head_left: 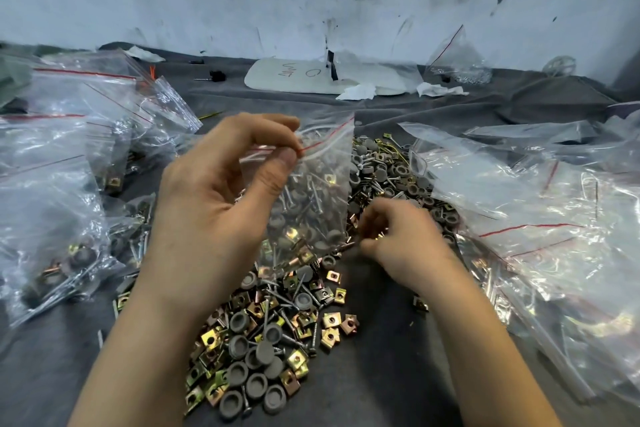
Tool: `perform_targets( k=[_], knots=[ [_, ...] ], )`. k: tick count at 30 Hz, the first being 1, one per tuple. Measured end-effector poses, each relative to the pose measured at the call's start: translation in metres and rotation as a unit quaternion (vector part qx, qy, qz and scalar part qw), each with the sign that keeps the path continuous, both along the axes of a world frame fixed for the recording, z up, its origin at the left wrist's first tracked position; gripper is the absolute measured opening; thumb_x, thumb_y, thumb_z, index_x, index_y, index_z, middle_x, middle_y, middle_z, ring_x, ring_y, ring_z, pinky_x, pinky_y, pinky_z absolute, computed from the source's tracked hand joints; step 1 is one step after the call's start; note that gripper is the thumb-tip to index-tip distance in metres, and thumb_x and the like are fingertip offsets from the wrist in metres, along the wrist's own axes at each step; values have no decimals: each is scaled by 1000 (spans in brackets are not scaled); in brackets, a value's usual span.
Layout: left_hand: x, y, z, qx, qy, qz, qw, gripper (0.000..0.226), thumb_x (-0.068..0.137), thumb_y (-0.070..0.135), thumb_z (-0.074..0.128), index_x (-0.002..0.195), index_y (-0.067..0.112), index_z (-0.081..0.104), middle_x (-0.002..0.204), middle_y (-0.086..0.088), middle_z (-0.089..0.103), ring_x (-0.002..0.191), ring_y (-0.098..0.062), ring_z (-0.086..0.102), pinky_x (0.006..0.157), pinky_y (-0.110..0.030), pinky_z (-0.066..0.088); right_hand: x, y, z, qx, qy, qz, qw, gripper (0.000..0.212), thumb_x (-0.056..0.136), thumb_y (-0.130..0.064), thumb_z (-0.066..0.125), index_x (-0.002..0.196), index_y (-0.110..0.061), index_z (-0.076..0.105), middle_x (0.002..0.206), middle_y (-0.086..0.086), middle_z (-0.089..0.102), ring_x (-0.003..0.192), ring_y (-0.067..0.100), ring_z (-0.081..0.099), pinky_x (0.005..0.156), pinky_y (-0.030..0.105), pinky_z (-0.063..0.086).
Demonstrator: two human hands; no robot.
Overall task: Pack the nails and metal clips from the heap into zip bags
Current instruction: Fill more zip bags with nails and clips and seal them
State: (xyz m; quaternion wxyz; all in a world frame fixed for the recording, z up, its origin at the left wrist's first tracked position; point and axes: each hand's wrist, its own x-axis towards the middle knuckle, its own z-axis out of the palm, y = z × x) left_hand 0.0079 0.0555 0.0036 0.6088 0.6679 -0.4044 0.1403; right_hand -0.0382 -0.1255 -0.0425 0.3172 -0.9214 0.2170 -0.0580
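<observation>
A heap of nails, grey caps and brass-coloured metal clips [263,340] spreads over the grey cloth in the middle. My left hand [221,191] pinches the red-striped top edge of a clear zip bag [311,184] and holds it up above the heap. Nails, caps and clips lie in the bag's lower part. My right hand [398,236] is down at the heap beside the bag's lower right corner, with its fingers curled round small metal pieces that I cannot make out clearly.
Filled zip bags [62,184] lie piled on the left. Empty clear zip bags [540,218] are stacked on the right. A white board [294,76] and crumpled tissues [440,90] lie at the back by the stained wall.
</observation>
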Motion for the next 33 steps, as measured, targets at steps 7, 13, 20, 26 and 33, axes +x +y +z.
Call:
perform_targets(
  k=[7, 13, 20, 26, 33],
  knots=[
    [-7, -7, 0, 58, -2, -40, 997, 9, 89, 30, 52, 91, 29, 61, 112, 12, 67, 109, -9, 63, 86, -16, 47, -24, 12, 47, 97, -509, -7, 855, 19, 85, -9, 70, 92, -25, 64, 80, -13, 65, 68, 4, 59, 61, 18, 47],
    [-13, -13, 1, 52, 1, -94, 994, 8, 90, 24, 55, 92, 21, 62, 104, 9, 69, 106, -10, 64, 87, -16, 47, -34, 30, 63, -25, -501, 58, 863, 20, 86, -9, 68, 100, -23, 67, 95, -11, 69, 96, 14, 64, 80, 25, 49],
    [-12, -12, 0, 46, 1, -84, 995, 9, 91, 25, 54, 90, 25, 63, 112, 7, 67, 112, -15, 62, 88, -20, 47, -33, -3, 53, 116, -532, -65, 836, 18, 88, -13, 64, 86, -30, 69, 81, -11, 70, 76, 2, 63, 68, 13, 47],
    [-9, -10, -1, 37, -7, -63, 997, 10, 91, 29, 53, 95, 31, 62, 114, 9, 65, 114, -17, 61, 90, -29, 47, -18, -40, 0, 3, -84, -135, 987, 12, 83, -12, 70, 84, -24, 71, 82, -3, 67, 78, 13, 60, 69, 22, 40],
    [-7, -8, -1, 44, -6, -43, 998, 9, 91, 31, 53, 94, 34, 61, 115, 10, 66, 113, -17, 62, 90, -31, 49, -11, -39, -10, -25, 36, -104, 994, 14, 78, -15, 77, 75, -25, 68, 84, -9, 63, 88, 19, 61, 72, 25, 43]
  ],
)
